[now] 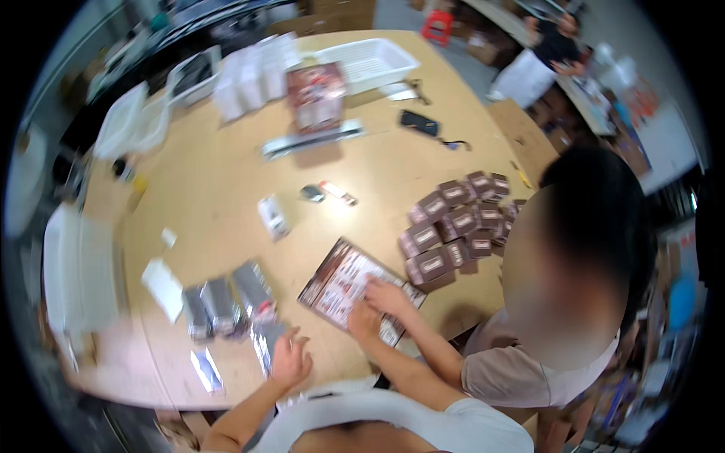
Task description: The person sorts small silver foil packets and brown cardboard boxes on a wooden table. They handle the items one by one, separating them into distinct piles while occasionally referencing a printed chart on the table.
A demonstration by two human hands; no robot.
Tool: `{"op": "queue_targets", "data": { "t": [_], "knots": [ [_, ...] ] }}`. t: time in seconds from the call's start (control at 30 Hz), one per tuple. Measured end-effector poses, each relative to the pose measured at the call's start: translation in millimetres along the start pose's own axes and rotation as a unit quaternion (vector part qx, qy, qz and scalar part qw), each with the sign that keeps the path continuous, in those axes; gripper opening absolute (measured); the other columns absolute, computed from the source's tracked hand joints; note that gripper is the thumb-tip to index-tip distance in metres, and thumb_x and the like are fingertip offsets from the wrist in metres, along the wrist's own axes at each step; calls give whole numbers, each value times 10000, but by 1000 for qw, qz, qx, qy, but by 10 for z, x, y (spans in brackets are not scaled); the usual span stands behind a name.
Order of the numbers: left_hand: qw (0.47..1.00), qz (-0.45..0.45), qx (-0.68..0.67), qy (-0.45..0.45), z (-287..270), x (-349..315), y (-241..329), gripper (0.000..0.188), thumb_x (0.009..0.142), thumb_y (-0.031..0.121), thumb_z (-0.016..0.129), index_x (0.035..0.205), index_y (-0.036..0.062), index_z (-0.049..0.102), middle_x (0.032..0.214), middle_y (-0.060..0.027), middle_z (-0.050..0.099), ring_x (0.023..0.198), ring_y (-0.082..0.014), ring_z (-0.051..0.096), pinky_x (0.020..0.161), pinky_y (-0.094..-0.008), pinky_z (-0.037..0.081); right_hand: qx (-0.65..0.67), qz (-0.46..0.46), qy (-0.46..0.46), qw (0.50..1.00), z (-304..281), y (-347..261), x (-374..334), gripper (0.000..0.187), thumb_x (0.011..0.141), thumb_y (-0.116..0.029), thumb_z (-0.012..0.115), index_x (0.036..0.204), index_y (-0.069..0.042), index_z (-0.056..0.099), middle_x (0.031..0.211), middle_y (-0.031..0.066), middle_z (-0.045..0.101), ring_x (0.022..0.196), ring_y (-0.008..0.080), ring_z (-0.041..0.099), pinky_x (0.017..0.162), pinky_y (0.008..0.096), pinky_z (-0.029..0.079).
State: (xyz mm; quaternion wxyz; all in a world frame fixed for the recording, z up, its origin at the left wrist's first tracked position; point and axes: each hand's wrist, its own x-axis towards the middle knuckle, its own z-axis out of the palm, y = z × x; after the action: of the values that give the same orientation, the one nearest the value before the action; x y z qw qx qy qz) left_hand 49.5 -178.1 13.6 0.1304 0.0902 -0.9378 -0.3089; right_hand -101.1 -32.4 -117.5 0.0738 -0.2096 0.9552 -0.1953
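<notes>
My left hand (291, 362) is just right of a shiny silver packet (264, 343), its fingers loosely bent and apart. Whether they touch the packet is unclear. Grey and silver packets (217, 306) lie side by side beyond it. Ahead and to the right rests a flat, brown-edged printed panel (340, 275) with a pale middle. My right hand (364, 321) is over this panel, its fingers blurred and partly hidden. A co-worker's hand (387, 296) reaches onto the same panel from the right, close beside mine.
Small brown boxes (430, 263) stand grouped at the right, near the co-worker. A larger printed box (316, 98), white trays (370, 64) and a black phone-like object (419, 122) are at the back. A small white box (273, 217) stands mid-table; white paper (162, 288) lies left.
</notes>
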Motion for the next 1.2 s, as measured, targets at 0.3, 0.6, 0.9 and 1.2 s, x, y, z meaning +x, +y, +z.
{"op": "queue_targets", "data": {
  "t": [0.3,0.6,0.9,1.2],
  "knots": [
    [839,-488,94,220,-474,-2268,-310,376,645,32,519,1014,15,446,1056,-189,437,1000,-355,426,880,-400,363,39,-151,-8,988,64,187,-173,348,755,-88,467,1099,-41,467,933,187,559,837,362,532,724,431,404],
    [396,-732,-346,433,-58,-3356,-565,270,733,92,501,1000,54,483,895,-52,503,839,-141,496,711,-298,439,-3,-300,-124,946,-278,-71,-1057,423,706,-26,499,1124,-21,436,974,203,461,919,367,444,795,406,366],
    [597,-608,-360,380,-738,-3927,-1377,200,757,40,489,954,32,520,800,-41,563,690,-104,530,585,-218,431,152,-257,-176,938,318,-1138,-1839,294,737,-26,472,1030,-5,494,923,140,493,753,237,529,624,294,442],
    [695,-493,-510,116,-1576,-3549,-2363,298,832,159,467,1103,36,468,1006,-78,551,889,-140,539,763,-247,427,439,65,-339,830,1240,-2810,-2253,262,808,-103,510,1053,-10,495,909,77,574,808,160,564,659,256,438]
  ]
}}
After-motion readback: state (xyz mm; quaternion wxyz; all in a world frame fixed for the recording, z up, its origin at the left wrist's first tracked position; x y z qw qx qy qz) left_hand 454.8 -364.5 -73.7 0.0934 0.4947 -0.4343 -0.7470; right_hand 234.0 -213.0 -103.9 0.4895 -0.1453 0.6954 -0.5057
